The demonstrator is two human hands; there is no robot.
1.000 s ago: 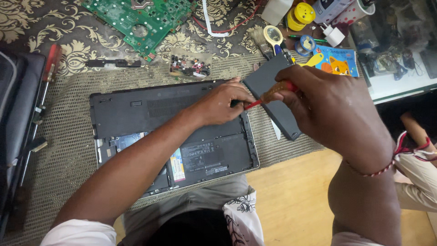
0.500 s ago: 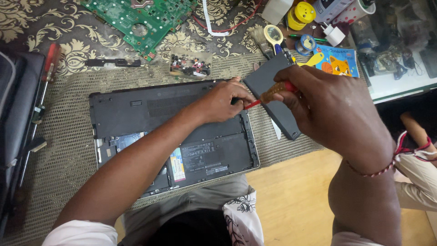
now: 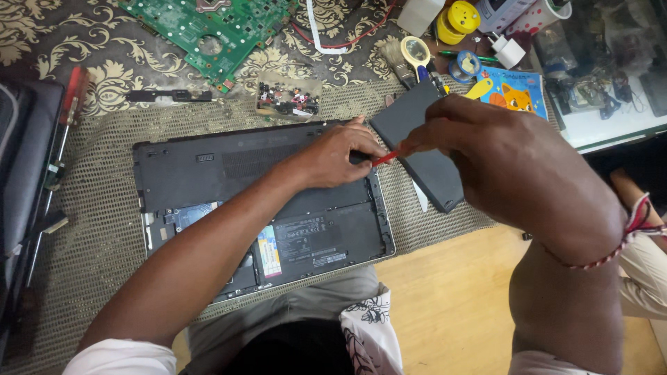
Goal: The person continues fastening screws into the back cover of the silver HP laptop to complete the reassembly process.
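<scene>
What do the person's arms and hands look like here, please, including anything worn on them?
Both arms are bare from short white sleeves down. The left hand wears nothing visible. The right hand has a red and white thread band tied around its wrist. No gloves or rings show.

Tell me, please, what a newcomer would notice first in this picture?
First, the upturned black laptop at the centre, on a mesh mat. At its right edge, the left hand steadies it while the right hand holds a red-handled screwdriver. A green circuit board lies at the top.
</scene>
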